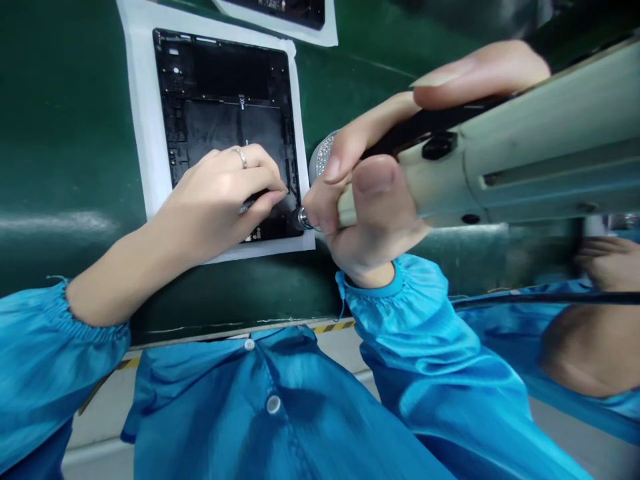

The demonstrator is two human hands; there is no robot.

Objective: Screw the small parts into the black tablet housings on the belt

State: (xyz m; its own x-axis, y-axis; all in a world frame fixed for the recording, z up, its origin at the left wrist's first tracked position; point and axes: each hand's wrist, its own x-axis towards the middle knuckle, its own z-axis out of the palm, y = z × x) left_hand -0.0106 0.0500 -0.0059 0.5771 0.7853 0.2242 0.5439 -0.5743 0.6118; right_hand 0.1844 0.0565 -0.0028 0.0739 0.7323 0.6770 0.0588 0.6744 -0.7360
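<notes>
A black tablet-like housing [230,73] with bare inner parts lies on a white sheet [140,113]. My left hand [225,193], a ring on one finger, rests over its lower part. Thumb and fingertips are pinched together near the right edge; whatever they hold is hidden. My right hand [375,200] wraps round a pale green electric screwdriver [530,147], gripping it close to the nose. Its metal bit end [302,219] points left at the housing's lower right corner. I cannot tell whether the bit touches a screw.
Behind my right fingers sits a round container with a speckled, glittery content [326,152]. A second housing [305,12] lies on white paper at the top of the green bench [65,133]. Another person's hand [610,260] and blue sleeve appear at the right, with a dark cable [550,298] crossing there.
</notes>
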